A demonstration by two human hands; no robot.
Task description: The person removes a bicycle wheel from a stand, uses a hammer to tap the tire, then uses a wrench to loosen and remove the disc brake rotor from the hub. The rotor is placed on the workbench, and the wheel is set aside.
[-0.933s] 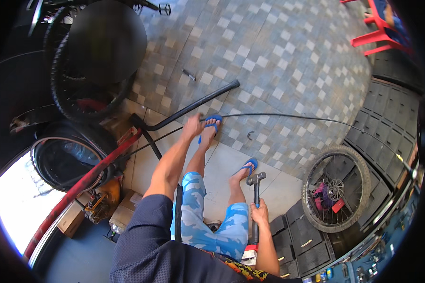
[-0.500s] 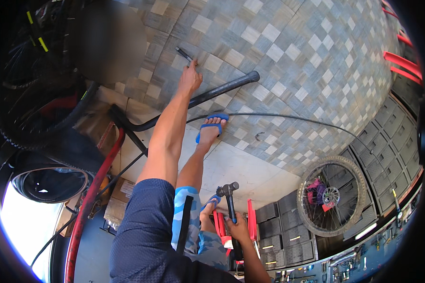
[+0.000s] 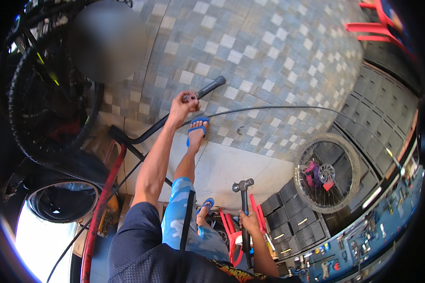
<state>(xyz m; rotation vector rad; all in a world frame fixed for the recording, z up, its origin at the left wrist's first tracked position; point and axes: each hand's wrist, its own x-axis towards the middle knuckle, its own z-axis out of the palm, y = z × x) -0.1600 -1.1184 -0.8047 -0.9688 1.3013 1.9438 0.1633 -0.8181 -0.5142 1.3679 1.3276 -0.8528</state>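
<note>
My left hand (image 3: 183,107) is raised over the floor with its fingers curled. In its fingers I make out the dark round end of a short metal tool (image 3: 192,98); most of it is hidden. Just past the hand, a long black bar (image 3: 148,134) with a thicker end runs under my wrist. Down at my right side, my right hand (image 3: 249,220) grips a hammer (image 3: 244,200) by its dark handle, the metal head pointing up and away from me.
A wheel with a brake disc (image 3: 327,172) leans on dark drawers (image 3: 359,106) at right. A black cable (image 3: 269,107) arcs across the tiled floor. At left are a red frame tube (image 3: 99,212) and bicycle wheels. Red chairs (image 3: 373,29) stand far right; tools hang lower right.
My left hand has lifted off the floor and drawn back toward me; the short metal tool is gone from the tiles. The right hand still holds the hammer. The view has shifted.
</note>
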